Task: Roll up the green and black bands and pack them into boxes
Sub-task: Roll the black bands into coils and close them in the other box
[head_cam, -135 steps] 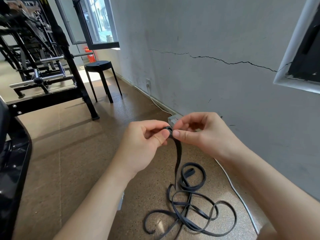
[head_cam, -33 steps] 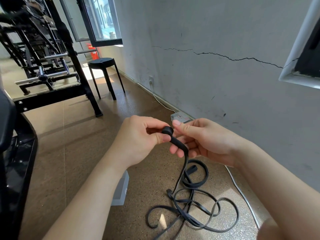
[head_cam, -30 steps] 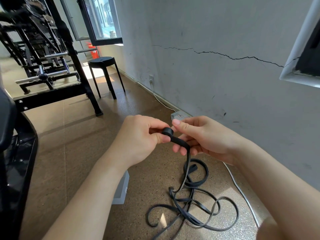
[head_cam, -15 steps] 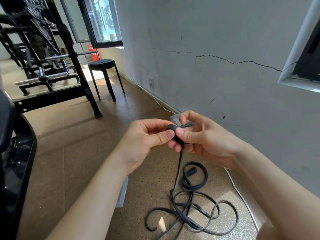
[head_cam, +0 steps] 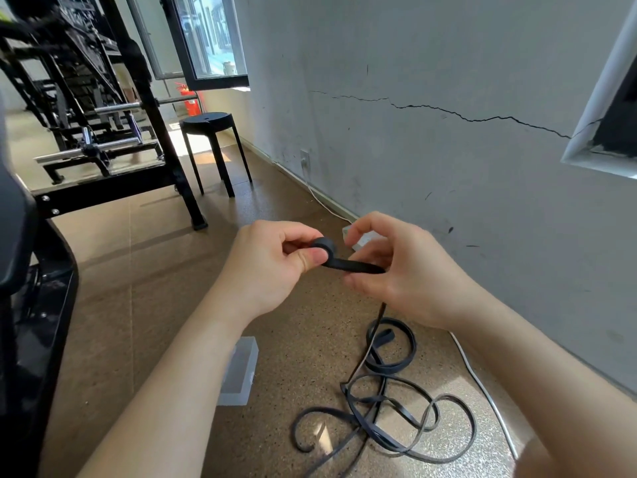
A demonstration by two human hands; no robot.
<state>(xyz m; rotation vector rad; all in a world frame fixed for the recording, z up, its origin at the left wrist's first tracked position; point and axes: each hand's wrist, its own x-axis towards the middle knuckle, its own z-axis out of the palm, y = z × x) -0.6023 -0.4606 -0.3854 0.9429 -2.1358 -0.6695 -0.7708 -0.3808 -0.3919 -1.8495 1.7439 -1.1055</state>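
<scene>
The left hand (head_cam: 272,267) sits at centre frame, with the right hand (head_cam: 406,270) just to its right. Both are raised above the floor (head_cam: 144,288).

**Left hand.** The thumb and forefinger pinch the roll (head_cam: 324,243), the tightly wound end of the black band (head_cam: 355,267). The thumb pad presses against the lower left side of the roll. The remaining fingers are curled in toward the palm.

**Right hand.** The fingers are curled around the band. The thumb lies below the strap and the forefinger arches above it.

**Band routing.**
- A short, flat length of band runs from the roll rightward into the right hand.
- The band leaves the underside of the right hand and drops toward the lower centre of the frame.
- The rest lies on the floor as loose loops (head_cam: 389,405) that overlap and cross one another, at lower centre and lower right.

**Boxes.**
- A clear box (head_cam: 241,370) stands on the floor below the left forearm, to the left of the loops and apart from them.
- A small pale box (head_cam: 363,240) shows between the two hands, close to the base of the wall (head_cam: 448,184). The right hand hides most of it.

**Surroundings.**
- A white cable (head_cam: 482,384) runs along the foot of the wall at lower right, just beside the loops.
- A dark crack (head_cam: 448,113) crosses the wall at upper right.
- A black stool (head_cam: 210,122) stands at upper centre left.
- A black metal frame (head_cam: 103,188) fills the upper left.
- A red cylinder (head_cam: 191,103) stands behind the stool.
- An open window (head_cam: 210,39) is at the top of the frame.
</scene>
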